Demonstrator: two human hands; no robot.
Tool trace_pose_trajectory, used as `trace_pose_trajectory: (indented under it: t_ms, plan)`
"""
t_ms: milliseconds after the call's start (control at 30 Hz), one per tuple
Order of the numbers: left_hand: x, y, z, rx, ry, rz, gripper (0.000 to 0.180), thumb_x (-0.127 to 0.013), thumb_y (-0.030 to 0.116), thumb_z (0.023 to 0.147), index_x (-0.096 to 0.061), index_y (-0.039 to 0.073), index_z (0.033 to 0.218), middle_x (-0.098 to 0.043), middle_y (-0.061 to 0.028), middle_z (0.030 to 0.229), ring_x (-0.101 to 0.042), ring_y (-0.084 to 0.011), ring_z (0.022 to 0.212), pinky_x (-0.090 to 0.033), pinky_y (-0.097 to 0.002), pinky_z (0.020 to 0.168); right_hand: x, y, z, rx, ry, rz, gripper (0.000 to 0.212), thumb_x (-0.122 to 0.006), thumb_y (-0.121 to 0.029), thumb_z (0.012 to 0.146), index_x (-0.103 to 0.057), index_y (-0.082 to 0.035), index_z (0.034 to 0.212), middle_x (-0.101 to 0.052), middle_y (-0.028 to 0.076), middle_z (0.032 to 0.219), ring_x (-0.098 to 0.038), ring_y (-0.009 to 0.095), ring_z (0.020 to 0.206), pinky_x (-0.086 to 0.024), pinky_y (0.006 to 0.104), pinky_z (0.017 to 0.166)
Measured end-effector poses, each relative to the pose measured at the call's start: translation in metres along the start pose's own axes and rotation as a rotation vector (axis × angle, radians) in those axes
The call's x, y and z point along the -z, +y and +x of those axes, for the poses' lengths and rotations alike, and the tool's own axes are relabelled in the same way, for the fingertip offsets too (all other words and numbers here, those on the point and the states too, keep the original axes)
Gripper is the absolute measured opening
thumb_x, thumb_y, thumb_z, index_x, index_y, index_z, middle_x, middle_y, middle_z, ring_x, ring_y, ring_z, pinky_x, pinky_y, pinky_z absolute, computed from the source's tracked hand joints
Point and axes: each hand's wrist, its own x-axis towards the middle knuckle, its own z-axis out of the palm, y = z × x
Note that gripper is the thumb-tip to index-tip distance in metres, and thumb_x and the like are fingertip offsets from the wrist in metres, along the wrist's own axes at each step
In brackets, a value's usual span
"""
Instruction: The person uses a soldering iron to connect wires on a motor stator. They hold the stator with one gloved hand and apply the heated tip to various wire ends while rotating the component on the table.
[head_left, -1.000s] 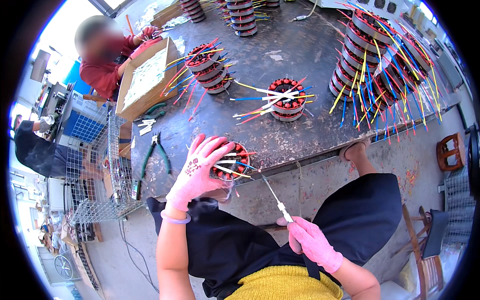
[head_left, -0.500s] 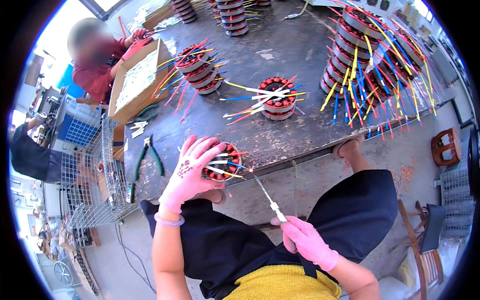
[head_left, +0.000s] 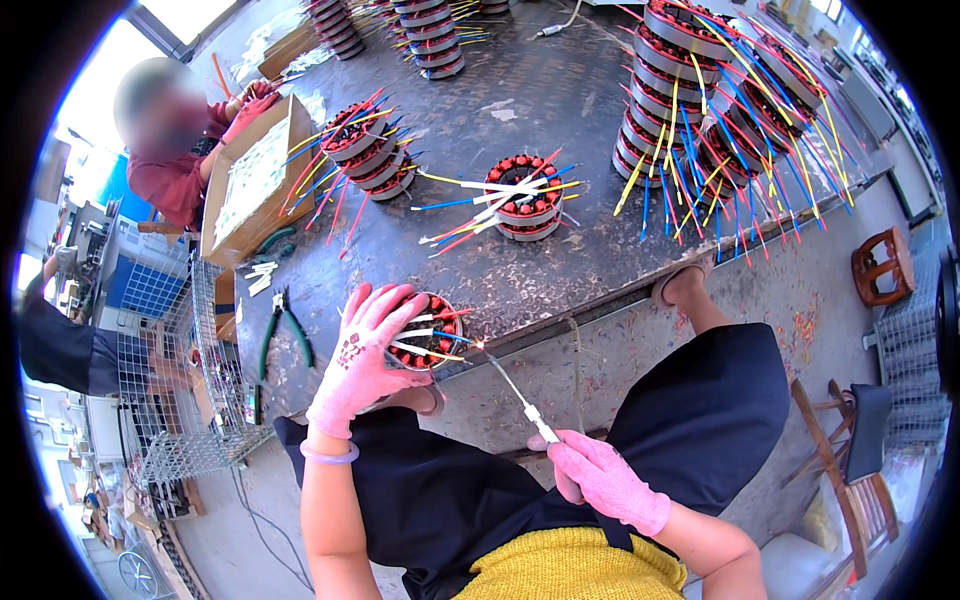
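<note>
My left hand [head_left: 362, 350], in a pink glove, grips a motor stator [head_left: 447, 322] at the table's near edge. Red windings ring it, and red, blue and yellow wires with white sleeves stick out rightward. In my pink-gloved right hand [head_left: 605, 478] is a soldering iron [head_left: 515, 393], its long thin shaft pointing up and left. The bright orange tip is right beside the wire ends; whether it touches them I cannot tell. Another stator [head_left: 527, 205] lies farther back, its sleeved wires crossed over the top.
Stacked stators stand at the back left [head_left: 368, 150] and right [head_left: 665, 100]. Green-handled pliers [head_left: 283, 330] and short white sleeves [head_left: 261, 277] lie at the table's left. A co-worker in a red top [head_left: 170, 180] reaches over a cardboard box [head_left: 225, 240]. A wire basket [head_left: 205, 380] stands beside the table.
The view has shifted slightly, so the table's things sit further left. My hands keep their hold on the stator and soldering iron. The iron's tip glows brighter near the wire ends.
</note>
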Motion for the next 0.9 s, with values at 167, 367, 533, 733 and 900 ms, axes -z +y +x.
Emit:
trace_pose_trajectory:
  t_ms: [167, 367, 533, 733, 900]
  plan:
    - [-0.0002, 0.0000, -0.0021, 0.011, 0.000, -0.001, 0.094, -0.087, 0.026, 0.054, -0.052, 0.013, 0.139, -0.050, -0.0106, 0.142, -0.040, -0.0304, 0.137, -0.019, -0.0497, 0.121, -0.0019, 0.0023, 0.0017, -0.015, 0.015, 0.031, 0.036, -0.044, -0.025, 0.104, -0.059, -0.002, 0.127, -0.047, -0.002, 0.066, -0.043, 0.006, 0.057, -0.036, 0.0228, 0.055]
    - [-0.0011, -0.0013, -0.0013, 0.008, -0.007, -0.013, 0.095, -0.088, 0.023, 0.052, -0.052, 0.013, 0.139, -0.049, -0.0101, 0.143, -0.039, -0.0312, 0.138, -0.019, -0.0496, 0.121, -0.0012, 0.0046, 0.0010, 0.027, 0.016, 0.021, 0.036, -0.045, -0.025, 0.104, -0.058, -0.002, 0.129, -0.047, -0.003, 0.063, -0.041, 0.005, 0.054, -0.033, 0.0218, 0.052]
    - [-0.0002, 0.0015, -0.0014, 0.030, -0.005, -0.005, 0.093, -0.088, 0.027, 0.054, -0.053, 0.014, 0.139, -0.049, -0.0099, 0.142, -0.040, -0.0296, 0.137, -0.019, -0.0496, 0.120, -0.0011, -0.0031, -0.0015, -0.003, 0.006, 0.021, 0.035, -0.044, -0.027, 0.105, -0.059, -0.002, 0.125, -0.044, -0.003, 0.067, -0.041, 0.005, 0.058, -0.035, 0.0218, 0.055]
    - [-0.0011, 0.0013, -0.0011, 0.026, 0.003, -0.004, 0.093, -0.088, 0.027, 0.053, -0.053, 0.014, 0.138, -0.050, -0.0094, 0.141, -0.040, -0.0292, 0.137, -0.019, -0.0493, 0.121, 0.0002, 0.0007, -0.0015, 0.011, 0.002, 0.022, 0.035, -0.045, -0.027, 0.105, -0.059, -0.002, 0.126, -0.044, -0.002, 0.067, -0.043, 0.005, 0.059, -0.036, 0.0225, 0.055]
    - [0.0000, 0.0022, -0.0009, 0.028, -0.005, -0.014, 0.092, -0.087, 0.025, 0.053, -0.053, 0.014, 0.138, -0.050, -0.0095, 0.141, -0.040, -0.0291, 0.137, -0.019, -0.0491, 0.120, -0.0008, 0.0019, 0.0003, 0.031, 0.016, 0.005, 0.036, -0.045, -0.026, 0.105, -0.059, -0.001, 0.127, -0.047, -0.002, 0.064, -0.042, 0.006, 0.054, -0.035, 0.0225, 0.053]
